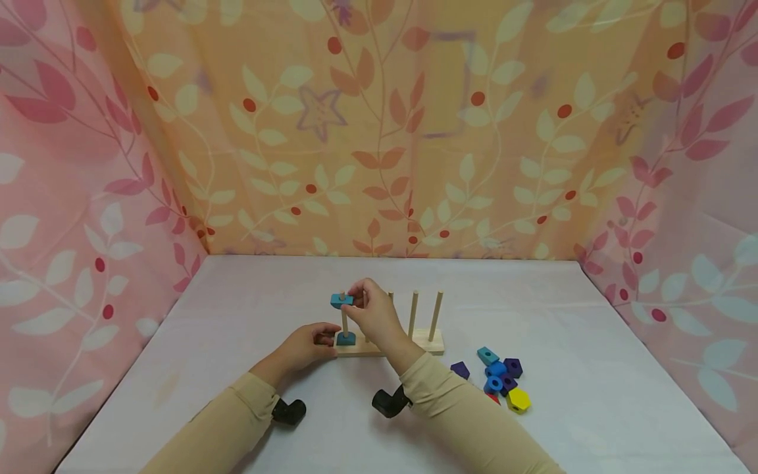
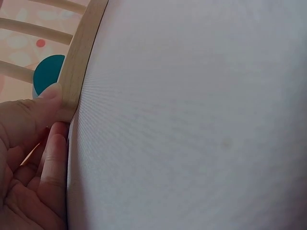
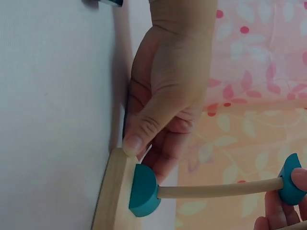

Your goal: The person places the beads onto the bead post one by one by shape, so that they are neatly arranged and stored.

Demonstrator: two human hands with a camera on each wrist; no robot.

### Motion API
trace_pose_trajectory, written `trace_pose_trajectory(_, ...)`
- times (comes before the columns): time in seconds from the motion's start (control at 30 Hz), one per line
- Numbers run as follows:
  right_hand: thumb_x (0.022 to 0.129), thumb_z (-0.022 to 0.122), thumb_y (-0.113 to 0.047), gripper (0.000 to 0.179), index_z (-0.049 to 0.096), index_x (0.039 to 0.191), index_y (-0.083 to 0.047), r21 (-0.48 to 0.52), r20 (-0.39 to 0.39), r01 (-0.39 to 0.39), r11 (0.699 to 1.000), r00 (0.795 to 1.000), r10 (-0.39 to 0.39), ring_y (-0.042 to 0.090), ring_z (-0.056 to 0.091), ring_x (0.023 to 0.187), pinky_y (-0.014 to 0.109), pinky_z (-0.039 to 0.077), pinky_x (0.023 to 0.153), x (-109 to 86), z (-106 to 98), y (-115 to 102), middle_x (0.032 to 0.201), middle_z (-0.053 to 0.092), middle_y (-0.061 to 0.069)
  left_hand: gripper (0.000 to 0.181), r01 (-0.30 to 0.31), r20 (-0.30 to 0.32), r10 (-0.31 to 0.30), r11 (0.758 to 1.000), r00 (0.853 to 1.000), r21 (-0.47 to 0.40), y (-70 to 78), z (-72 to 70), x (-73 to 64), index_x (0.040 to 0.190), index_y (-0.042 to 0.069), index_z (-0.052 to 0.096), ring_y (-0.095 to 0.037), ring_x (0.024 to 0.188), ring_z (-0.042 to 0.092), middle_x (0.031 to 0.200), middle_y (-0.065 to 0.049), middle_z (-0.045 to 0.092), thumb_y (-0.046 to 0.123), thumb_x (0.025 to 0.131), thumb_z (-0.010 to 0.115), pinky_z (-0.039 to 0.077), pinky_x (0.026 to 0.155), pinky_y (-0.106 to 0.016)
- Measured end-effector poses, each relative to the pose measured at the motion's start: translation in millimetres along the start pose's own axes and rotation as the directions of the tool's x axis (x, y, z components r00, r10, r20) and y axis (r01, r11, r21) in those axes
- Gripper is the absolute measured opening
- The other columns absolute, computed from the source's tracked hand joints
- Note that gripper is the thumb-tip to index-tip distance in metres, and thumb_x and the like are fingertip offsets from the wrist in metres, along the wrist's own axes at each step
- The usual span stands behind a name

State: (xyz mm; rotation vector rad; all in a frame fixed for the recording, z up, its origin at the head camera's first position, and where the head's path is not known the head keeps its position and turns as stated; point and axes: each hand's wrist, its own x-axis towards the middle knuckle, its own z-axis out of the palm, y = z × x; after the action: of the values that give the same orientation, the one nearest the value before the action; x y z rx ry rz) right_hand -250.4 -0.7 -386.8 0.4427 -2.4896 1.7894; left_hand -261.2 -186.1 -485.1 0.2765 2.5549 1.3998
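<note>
My right hand point(image 1: 374, 316) pinches a teal half-round block point(image 1: 338, 301) at the top of the leftmost peg point(image 1: 345, 322), whose tip shows through the block's hole. Lower on that same peg, a second teal half-round block point(image 3: 145, 190) sits against the wooden peg board point(image 1: 361, 351). At the board's left end, my left hand point(image 1: 303, 349) grips the corner, thumb point(image 2: 50, 93) on the upper face and fingers curled at the end. Several bare pegs point(image 1: 413, 313) rise farther right, partly hidden behind my right hand.
Right of the board lies a loose cluster of blocks: a teal one point(image 1: 488, 356), blue rounds point(image 1: 494, 384), purple pentagons point(image 1: 513, 367), a yellow hexagon point(image 1: 518, 400) and a partly hidden red piece point(image 1: 493, 398). Black wrist cameras point(image 1: 389, 402) jut out below both sleeves.
</note>
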Motion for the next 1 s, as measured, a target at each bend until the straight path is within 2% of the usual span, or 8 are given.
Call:
trace_pose_trajectory(0.23,0.081,0.068,-0.007,0.028,0.054,0.105,-0.006,0.042,-0.006,-0.063,0.997,0.998,0.063,0.015,0.059,0.087,0.028,0.05,0.075,-3.1,5.5,8.8,0.099,0.061,0.009,0.049,0.021,-0.009,-0.021,1.0,1.0,0.011,0.3,0.7,-0.4,0.122,0.013,0.057,-0.013,0.092,0.058,0.103,0.0,0.063,0.017,0.076,0.074,0.048,0.079,-0.031)
trace_pose_trajectory(0.43,0.081,0.069,-0.01,0.023,0.055,0.097,-0.005,-0.021,-0.001,-0.106,0.994,0.994,0.106,0.016,0.06,0.085,0.031,0.048,0.075,-6.8,9.1,19.2,0.094,0.064,0.011,0.049,0.02,-0.008,-0.02,1.0,1.0,0.019,0.9,0.8,-1.6,0.123,0.012,0.056,-0.013,0.092,0.058,0.103,0.0,0.063,0.018,0.077,0.074,0.048,0.078,-0.03)
trace_pose_trajectory(0.57,0.08,0.07,-0.012,0.022,0.056,0.097,-0.008,-0.071,0.012,-0.127,0.989,0.992,0.128,0.017,0.06,0.089,0.034,0.047,0.078,-7.7,12.5,32.3,0.093,0.065,0.006,0.048,0.011,-0.01,-0.011,1.0,1.0,0.01,2.3,0.2,-2.5,0.121,0.011,0.057,-0.013,0.091,0.058,0.099,0.0,0.064,0.018,0.076,0.074,0.047,0.078,-0.03)
trace_pose_trajectory(0.73,0.079,0.071,-0.011,0.022,0.057,0.096,-0.01,-0.117,0.011,-0.109,0.987,0.994,0.111,0.019,0.058,0.093,0.037,0.045,0.081,-8.2,16.5,45.3,0.095,0.063,0.007,0.045,-0.018,0.006,0.018,1.0,1.0,-0.021,2.1,-0.9,-2.8,0.119,0.009,0.059,-0.015,0.088,0.058,0.093,-0.001,0.064,0.015,0.077,0.073,0.047,0.077,-0.03)
trace_pose_trajectory(1.0,0.077,0.069,-0.002,0.024,0.055,0.097,-0.006,-0.08,0.04,-0.105,0.991,0.993,0.108,0.016,0.06,0.083,0.03,0.048,0.074,-9.4,20.6,59.3,0.092,0.062,0.008,0.046,-0.027,-0.005,0.026,0.999,1.0,-0.02,1.1,-0.9,-2.5,0.118,0.007,0.059,-0.014,0.088,0.057,0.093,-0.001,0.064,0.014,0.076,0.074,0.046,0.076,-0.028)
